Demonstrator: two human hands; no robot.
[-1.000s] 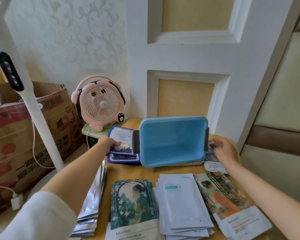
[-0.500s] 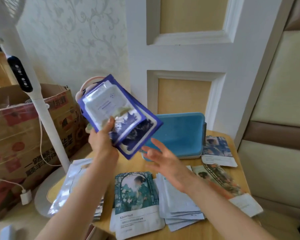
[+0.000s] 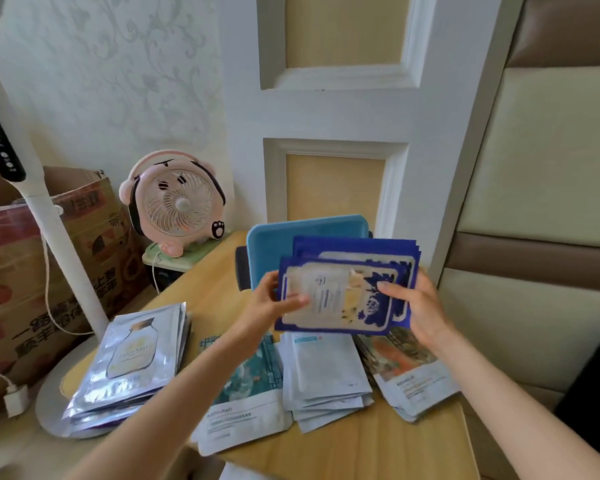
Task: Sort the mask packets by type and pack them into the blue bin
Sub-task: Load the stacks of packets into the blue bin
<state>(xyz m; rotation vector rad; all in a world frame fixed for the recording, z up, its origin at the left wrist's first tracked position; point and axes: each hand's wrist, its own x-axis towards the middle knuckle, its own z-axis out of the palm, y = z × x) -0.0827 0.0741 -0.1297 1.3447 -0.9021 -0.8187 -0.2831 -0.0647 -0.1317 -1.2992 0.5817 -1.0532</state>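
Note:
Both hands hold a stack of dark blue mask packets [image 3: 347, 289] in the air, in front of the blue bin [image 3: 274, 244]. My left hand [image 3: 271, 303] grips the stack's left edge, thumb on its face. Gripping the right edge is my right hand [image 3: 416, 306]. The bin stands tilted at the back of the wooden table [image 3: 378, 445], partly hidden by the packets. On the table lie piles of silver packets [image 3: 132, 358], green picture packets [image 3: 246, 393], white packets [image 3: 326, 372] and orange picture packets [image 3: 406, 368].
A pink desk fan [image 3: 177, 206] stands at the table's back left. The white pole of a floor fan [image 3: 49, 230] and a cardboard box [image 3: 11, 271] are left of the table. A white panelled wall rises behind the bin, and a padded headboard on the right.
My right hand has joined my left on the blue packets. The stack has come down and right, from above the fan to in front of the bin.

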